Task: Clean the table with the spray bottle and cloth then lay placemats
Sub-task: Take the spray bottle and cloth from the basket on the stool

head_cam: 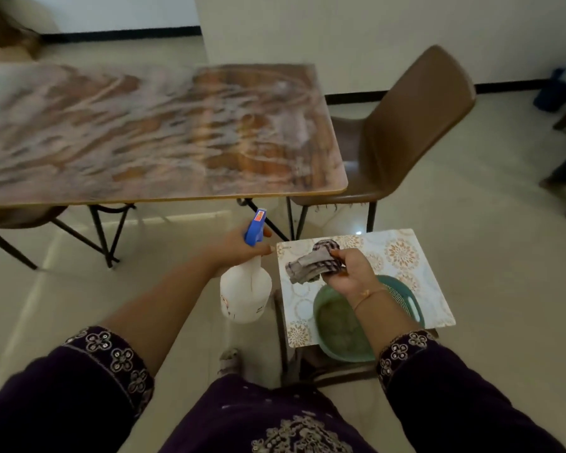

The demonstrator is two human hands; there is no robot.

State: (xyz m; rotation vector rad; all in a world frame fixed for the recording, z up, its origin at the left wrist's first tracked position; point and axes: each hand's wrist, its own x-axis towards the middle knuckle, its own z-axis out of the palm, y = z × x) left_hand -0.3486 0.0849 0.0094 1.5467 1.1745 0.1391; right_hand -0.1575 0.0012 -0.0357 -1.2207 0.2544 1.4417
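The wooden table (164, 132) fills the upper left, its top streaked with whitish smears. My left hand (239, 248) grips the neck of a white spray bottle (245, 295) with a blue trigger head, held in the air below the table's front edge. My right hand (348, 273) is closed on a crumpled grey checked cloth (311, 261), held over a patterned placemat (402, 256) that lies on a small stand at the lower right. A green basin (337, 325) rests on that placemat, partly hidden by my right forearm.
A brown chair (406, 132) stands at the table's right end. Another seat (20, 215) pokes out under the table's left front. Black table legs (105, 237) cross below the top. Dark objects (559, 89) sit on the tiled floor far right.
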